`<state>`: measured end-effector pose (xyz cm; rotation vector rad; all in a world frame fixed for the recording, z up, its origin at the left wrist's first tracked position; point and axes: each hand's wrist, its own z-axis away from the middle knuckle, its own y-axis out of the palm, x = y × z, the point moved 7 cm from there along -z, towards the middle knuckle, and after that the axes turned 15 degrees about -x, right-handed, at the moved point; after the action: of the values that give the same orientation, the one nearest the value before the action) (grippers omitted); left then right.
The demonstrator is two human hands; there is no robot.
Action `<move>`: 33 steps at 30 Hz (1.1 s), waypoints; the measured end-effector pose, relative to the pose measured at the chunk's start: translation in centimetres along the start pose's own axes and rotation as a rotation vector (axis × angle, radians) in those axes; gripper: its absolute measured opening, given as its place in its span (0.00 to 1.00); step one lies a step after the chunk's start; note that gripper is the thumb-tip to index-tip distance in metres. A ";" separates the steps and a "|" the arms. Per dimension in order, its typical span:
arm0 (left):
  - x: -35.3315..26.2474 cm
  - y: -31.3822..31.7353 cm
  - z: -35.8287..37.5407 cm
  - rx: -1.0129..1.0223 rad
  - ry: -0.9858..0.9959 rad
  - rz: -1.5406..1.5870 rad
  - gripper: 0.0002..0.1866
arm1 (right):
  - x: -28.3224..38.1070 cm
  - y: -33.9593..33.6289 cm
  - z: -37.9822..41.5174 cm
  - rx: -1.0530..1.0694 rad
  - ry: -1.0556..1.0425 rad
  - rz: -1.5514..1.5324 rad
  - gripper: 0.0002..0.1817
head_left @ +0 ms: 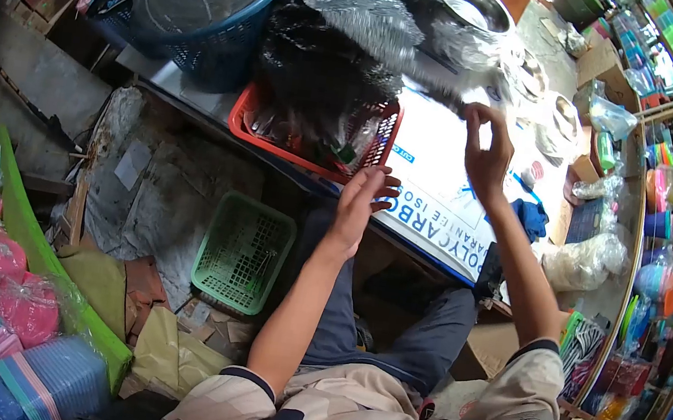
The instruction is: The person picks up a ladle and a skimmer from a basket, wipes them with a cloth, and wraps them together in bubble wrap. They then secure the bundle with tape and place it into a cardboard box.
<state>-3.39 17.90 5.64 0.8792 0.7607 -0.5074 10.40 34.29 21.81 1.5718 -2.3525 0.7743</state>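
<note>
My right hand point(487, 149) is raised over the table, thumb and forefinger pinched on the end of a black plastic bag point(322, 59). The bag stretches up and left from that pinch and is blurred along its pulled edge. Its bulk drapes over a red plastic basket point(276, 149), hiding much of what lies inside; several small wrapped items show under it. My left hand point(361, 202) is at the basket's front right corner, fingers extended and holding nothing.
A blue basket point(226, 51) with mesh strainers stands left on the table. Steel bowls point(470, 5) in clear wrap are behind and to the right. Below the table sits a green basket point(244, 253). Shelves of packaged goods point(655, 277) line the right; wrapped pink items point(30, 310) lie left.
</note>
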 end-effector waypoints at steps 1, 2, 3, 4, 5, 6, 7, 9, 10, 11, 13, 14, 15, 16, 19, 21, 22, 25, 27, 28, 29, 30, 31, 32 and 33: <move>0.0 0.6 0.5 0.017 -0.048 0.169 0.19 | 1.3 -1.9 1.8 0.028 0.023 -0.015 0.11; -0.1 1.2 1.1 0.035 -0.100 0.334 0.23 | 2.5 -3.8 3.7 0.053 0.048 -0.030 0.12; -0.4 2.1 2.1 0.054 -0.105 0.345 0.28 | 3.7 -5.4 6.0 0.123 -0.057 -0.062 0.13; 0.1 2.7 2.4 0.071 -0.112 0.332 0.28 | 4.9 -6.9 8.1 0.192 -0.160 -0.093 0.14; 0.9 2.9 2.6 0.053 -0.117 0.307 0.30 | 6.7 -8.3 9.8 0.316 -0.208 -0.112 0.15; 1.6 3.4 3.0 0.036 -0.122 0.282 0.33 | 8.5 -9.6 11.5 0.439 -0.253 -0.131 0.15; 2.3 3.9 3.5 -0.047 -0.196 0.259 0.28 | 9.2 -11.0 13.2 0.434 -0.213 -0.128 0.15; 4.6 4.2 3.2 -0.011 -0.095 0.243 0.24 | 10.0 -13.1 16.7 0.392 -0.067 -0.120 0.16; 4.9 4.5 3.3 0.011 0.014 0.252 0.21 | 10.3 -14.5 17.6 0.366 -0.058 -0.104 0.16; 5.2 4.6 3.9 -0.070 0.038 0.225 0.16 | 9.7 -16.0 18.3 0.306 0.065 -0.082 0.17; 6.9 4.4 4.4 -0.028 0.002 0.231 0.15 | 7.6 -18.6 20.4 0.162 0.348 -0.022 0.19; 7.1 4.7 5.3 -0.014 -0.023 0.229 0.15 | 5.9 -19.7 22.0 0.118 0.560 0.050 0.19; 7.3 5.0 6.1 -0.009 -0.050 0.219 0.15 | 4.4 -20.4 23.7 0.080 0.763 0.013 0.22; 7.7 5.2 7.0 0.005 -0.057 0.197 0.15 | 3.2 -20.9 25.4 0.039 0.967 -0.032 0.25; 8.7 5.6 9.4 -0.002 -0.091 0.125 0.15 | 1.4 -21.0 29.1 -0.003 1.059 -0.011 0.39; 9.4 5.9 10.5 0.017 -0.091 0.085 0.15 | 0.2 -20.7 31.5 -0.016 0.996 0.049 0.40; 9.7 5.8 11.0 0.016 -0.086 0.071 0.15 | 0.2 -20.6 32.0 0.004 0.921 0.112 0.41; 10.4 5.1 11.1 0.014 -0.077 -0.018 0.16 | 0.7 -21.3 32.4 -0.049 1.083 0.008 0.42; 10.4 4.4 11.3 0.011 -0.072 -0.081 0.17 | 0.9 -22.3 32.1 -0.080 1.103 0.019 0.43; 10.5 4.1 11.3 0.037 -0.085 -0.123 0.18 | 1.0 -22.8 31.5 -0.044 1.080 0.040 0.39; 9.9 4.8 11.9 0.031 -0.104 -0.113 0.17 | 0.9 -23.0 31.4 -0.007 1.059 0.061 0.35; 9.3 5.4 12.6 0.023 -0.125 -0.103 0.16 | 0.9 -23.4 31.5 -0.026 1.073 0.065 0.35; 9.4 5.6 12.5 0.148 -0.241 0.134 0.20 | 1.1 -23.7 31.5 -0.093 1.045 0.030 0.34; 9.8 5.6 12.6 0.186 -0.319 0.230 0.23 | 1.3 -23.9 31.4 -0.159 1.013 -0.003 0.32; 10.8 5.6 12.6 0.217 -0.394 0.172 0.24 | 1.6 -23.7 31.2 -0.205 0.991 -0.067 0.31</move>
<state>12.00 9.54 5.24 0.9972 0.2701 -0.5943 34.73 9.55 3.55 0.8518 -1.5673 0.9569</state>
